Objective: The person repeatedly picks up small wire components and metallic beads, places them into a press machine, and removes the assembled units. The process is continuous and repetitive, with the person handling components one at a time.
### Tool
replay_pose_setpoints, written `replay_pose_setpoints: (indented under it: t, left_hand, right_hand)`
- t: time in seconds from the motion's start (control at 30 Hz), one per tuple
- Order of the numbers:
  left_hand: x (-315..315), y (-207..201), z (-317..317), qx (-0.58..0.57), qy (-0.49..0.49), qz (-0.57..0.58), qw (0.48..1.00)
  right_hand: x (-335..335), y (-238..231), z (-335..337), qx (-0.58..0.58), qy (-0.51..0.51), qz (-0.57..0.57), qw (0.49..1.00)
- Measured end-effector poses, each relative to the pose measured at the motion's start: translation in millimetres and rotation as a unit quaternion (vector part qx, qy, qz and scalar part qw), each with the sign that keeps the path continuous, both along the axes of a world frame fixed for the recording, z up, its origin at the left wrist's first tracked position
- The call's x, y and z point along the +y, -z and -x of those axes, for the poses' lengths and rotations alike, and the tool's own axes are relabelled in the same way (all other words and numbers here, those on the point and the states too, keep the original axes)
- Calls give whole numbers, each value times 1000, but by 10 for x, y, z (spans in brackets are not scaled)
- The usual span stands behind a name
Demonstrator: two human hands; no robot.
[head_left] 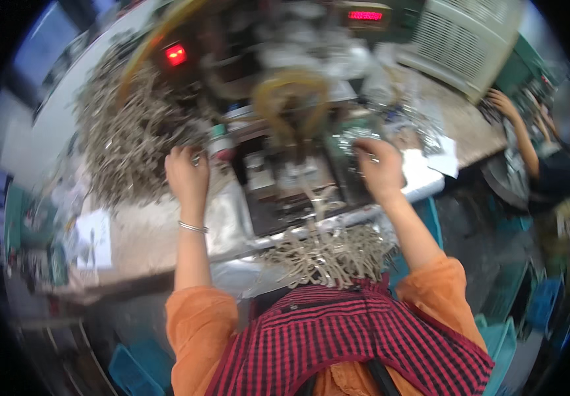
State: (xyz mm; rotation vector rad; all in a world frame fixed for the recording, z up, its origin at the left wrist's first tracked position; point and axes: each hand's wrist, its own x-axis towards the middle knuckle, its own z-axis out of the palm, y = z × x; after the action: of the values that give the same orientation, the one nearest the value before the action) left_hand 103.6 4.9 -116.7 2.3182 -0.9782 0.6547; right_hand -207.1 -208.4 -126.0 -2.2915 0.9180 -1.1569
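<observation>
My left hand (189,173) is closed at the edge of a big tangled pile of thin grey strips (133,125). A small shiny spot shows at its fingertips; blur hides what it is. My right hand (382,173), fingers curled in a pinch, hangs by a greenish tray of small shiny pieces (354,135). Something glints between its thumb and fingers, too small to name. Between the hands stands a bench machine (295,142) with a dark base and yellow tubing. More grey strips (334,254) lie bunched at the table's front edge, over my checked apron, one reaching toward the machine.
A small bottle with a green cap (220,135) stands beside my left hand. Red lit displays (175,54) glow at the back. A beige vented casing (463,43) sits back right. Another person's arm (522,135) is at far right. Blue crates (141,366) stand below.
</observation>
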Motion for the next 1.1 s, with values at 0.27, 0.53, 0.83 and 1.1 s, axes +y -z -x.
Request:
replay_pose_setpoints:
  t: [0.27,0.53,0.83,1.1]
  left_hand:
    - [-514,1141,-548,379,137,154,902]
    - [252,447,-229,556,159,274,768]
    - [255,-235,621,481,276,531,641]
    - [-100,-1246,1073,243,456,460,722]
  right_hand:
    - [26,29,95,-28,38,-54,997]
    - [197,-192,272,-110,-18,-62,992]
    - [575,-552,-494,-249,-227,-269,902]
    - [760,-736,-551,-331,-258,-459,783]
